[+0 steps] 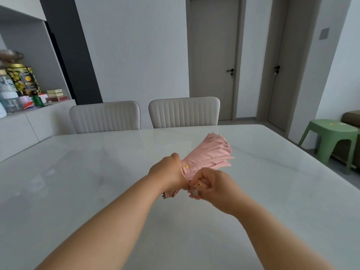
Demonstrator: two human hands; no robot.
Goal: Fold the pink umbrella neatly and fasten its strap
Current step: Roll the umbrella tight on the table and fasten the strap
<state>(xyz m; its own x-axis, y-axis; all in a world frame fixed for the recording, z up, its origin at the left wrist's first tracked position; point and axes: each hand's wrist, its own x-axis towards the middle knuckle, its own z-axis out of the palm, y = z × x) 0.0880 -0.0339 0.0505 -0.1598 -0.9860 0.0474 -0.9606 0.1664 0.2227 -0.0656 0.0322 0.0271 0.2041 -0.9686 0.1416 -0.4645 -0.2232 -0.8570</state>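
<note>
Two bare forearms reach in from the bottom edge, cut off below the elbows, and meet above the white table (pixel 81 188). Nearest of the pair, the right hand (pixel 211 189) pinches the strap (pixel 195 187) end, its gold snap showing between curled fingers, while the left hand (pixel 167 173) curls round the pink umbrella (pixel 211 154) near its middle, covering most of the lower half, with a second snap visible beside the thumb. Only dark rib tips poke out below the left wrist and the handle is hidden; the loosely gathered canopy fans out toward the two pale chairs (pixel 183 113).
</note>
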